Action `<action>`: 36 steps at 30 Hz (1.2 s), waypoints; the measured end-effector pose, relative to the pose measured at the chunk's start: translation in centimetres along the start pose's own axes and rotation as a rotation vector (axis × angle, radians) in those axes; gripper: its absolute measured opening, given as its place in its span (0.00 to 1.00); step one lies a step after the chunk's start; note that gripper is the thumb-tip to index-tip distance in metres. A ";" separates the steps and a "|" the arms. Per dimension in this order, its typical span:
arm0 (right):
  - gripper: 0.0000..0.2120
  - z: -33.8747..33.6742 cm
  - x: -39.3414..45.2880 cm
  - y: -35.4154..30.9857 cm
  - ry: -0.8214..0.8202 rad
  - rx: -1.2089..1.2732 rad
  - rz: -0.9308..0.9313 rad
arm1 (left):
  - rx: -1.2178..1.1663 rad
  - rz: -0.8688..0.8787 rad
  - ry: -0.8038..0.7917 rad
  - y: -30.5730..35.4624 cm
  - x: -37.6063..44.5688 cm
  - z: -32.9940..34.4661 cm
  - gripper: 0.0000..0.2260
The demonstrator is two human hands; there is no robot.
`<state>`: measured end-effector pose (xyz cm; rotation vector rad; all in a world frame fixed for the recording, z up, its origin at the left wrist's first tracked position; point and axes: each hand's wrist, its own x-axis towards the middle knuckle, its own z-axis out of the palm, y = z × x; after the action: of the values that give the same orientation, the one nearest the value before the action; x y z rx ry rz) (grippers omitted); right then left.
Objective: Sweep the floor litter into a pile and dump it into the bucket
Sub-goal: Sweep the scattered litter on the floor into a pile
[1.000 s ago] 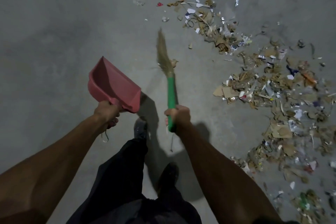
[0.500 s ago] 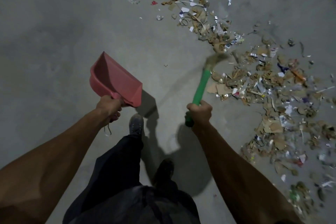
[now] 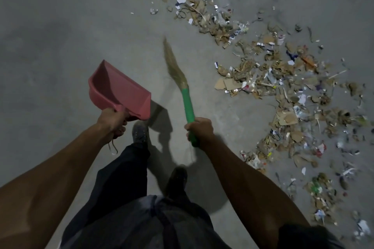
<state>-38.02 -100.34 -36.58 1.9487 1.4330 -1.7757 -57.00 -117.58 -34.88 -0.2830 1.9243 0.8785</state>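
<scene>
Your right hand (image 3: 199,128) grips the green-handled straw broom (image 3: 183,89), bristles raised left of the scattered cardboard-and-paper litter (image 3: 283,87), ready to sweep. Your left hand (image 3: 113,120) holds the pink plastic dustpan (image 3: 119,90) aloft, clear of the stroke.

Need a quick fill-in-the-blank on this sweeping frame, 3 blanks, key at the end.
1. The left hand holds a ____ dustpan.
2. The right hand grips the broom by its ____ handle.
3. The litter lies to the ____ of the broom.
Missing words: pink; green; right

Workshop-like space: bare concrete floor (image 3: 60,26) strewn with cardboard scraps (image 3: 283,91).
</scene>
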 end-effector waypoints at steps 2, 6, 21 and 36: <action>0.08 -2.2 1.3 -0.2 0.080 0.109 0.064 | -0.006 0.011 -0.011 -0.3 -0.6 0.3 0.03; 0.06 -5.6 2.5 -2.9 0.230 0.248 0.089 | -0.030 0.048 -0.029 -0.3 -0.9 0.4 0.04; 0.28 11.4 -2.8 -13.3 0.043 -0.057 -0.133 | -0.127 0.014 0.007 6.2 3.4 -11.2 0.05; 0.21 25.5 8.4 -32.5 -0.380 -1.330 -0.630 | -0.299 -0.107 0.216 17.9 13.5 -20.8 0.07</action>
<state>-79.86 -95.08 -35.68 0.4899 2.2587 -0.7041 -87.48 -116.78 -32.44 -0.6765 1.9490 1.1001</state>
